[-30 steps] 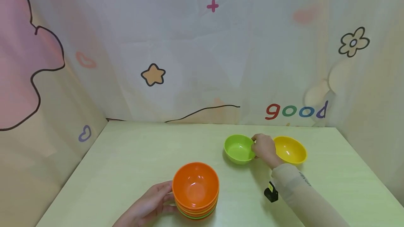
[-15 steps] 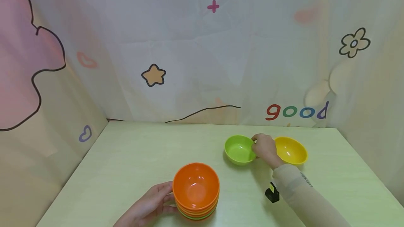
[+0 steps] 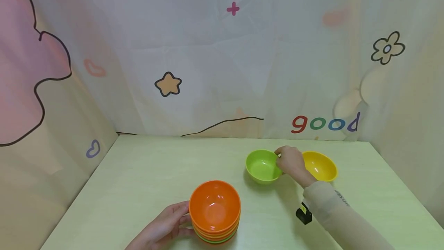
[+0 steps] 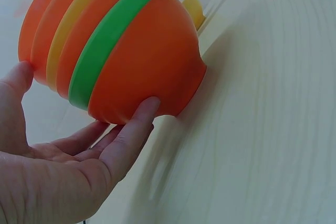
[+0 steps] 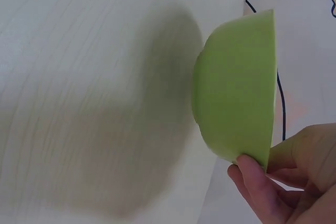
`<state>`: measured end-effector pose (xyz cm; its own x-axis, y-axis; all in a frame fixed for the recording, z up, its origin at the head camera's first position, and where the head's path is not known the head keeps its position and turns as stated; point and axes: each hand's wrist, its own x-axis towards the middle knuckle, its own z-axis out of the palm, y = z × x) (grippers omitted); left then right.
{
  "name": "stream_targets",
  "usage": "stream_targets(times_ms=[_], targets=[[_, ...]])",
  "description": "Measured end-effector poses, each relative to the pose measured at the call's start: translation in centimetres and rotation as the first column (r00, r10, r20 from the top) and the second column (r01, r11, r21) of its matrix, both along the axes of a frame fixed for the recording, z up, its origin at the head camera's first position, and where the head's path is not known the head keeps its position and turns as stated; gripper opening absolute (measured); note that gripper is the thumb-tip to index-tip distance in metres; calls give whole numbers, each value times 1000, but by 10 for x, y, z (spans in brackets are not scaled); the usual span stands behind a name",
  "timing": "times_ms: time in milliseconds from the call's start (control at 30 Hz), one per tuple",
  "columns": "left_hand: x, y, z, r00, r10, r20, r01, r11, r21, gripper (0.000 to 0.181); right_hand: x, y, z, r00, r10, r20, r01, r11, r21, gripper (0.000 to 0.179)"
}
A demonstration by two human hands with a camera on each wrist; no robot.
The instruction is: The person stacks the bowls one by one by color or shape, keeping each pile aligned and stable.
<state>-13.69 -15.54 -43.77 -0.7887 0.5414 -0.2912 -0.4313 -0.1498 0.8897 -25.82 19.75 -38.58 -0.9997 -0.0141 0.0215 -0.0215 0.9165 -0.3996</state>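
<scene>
In the head view, my left hand (image 3: 170,223) rests at the left side of a stack of bowls (image 3: 215,207), an orange one on top. The left wrist view shows its thumb at the top rim and the extended fingers (image 4: 128,137) against the bottom orange bowl. A green band (image 4: 100,51) and a yellow one show between the orange ones. My right hand (image 3: 291,163) pinches the right rim of a light green bowl (image 3: 261,167), thumb and fingers on either side of the wall. Seen by the right wrist camera, this bowl (image 5: 236,87) is upright close over the table, its shadow beside it.
Just right of my right hand, partly covered by it, is a yellow bowl (image 3: 320,167). The pale table (image 3: 156,161) meets a printed cloth backdrop (image 3: 208,49) at its back edge, with cloth walls at both sides. A black device (image 3: 304,214) hangs below my right wrist.
The right wrist and sleeve have shifted slightly to the right, with the fingers still at the light green bowl's rim. The left hand and the stack stay where they were.
</scene>
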Motion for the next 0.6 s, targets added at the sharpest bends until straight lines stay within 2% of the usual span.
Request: stream_targets(times_ms=[200,433,600], targets=[[-1,0,0,1000,1,9,-1,1000,-4,63,4,-2,12,998,53,-39,-52,998,23,29],[-1,0,0,1000,-1,11,1,1000,-10,65,10,-9,27,996,87,-22,-87,996,-4,29],[-1,0,1,1000,-15,6,15,1000,-1,64,16,-16,40,991,131,-38,-131,991,3,29]])
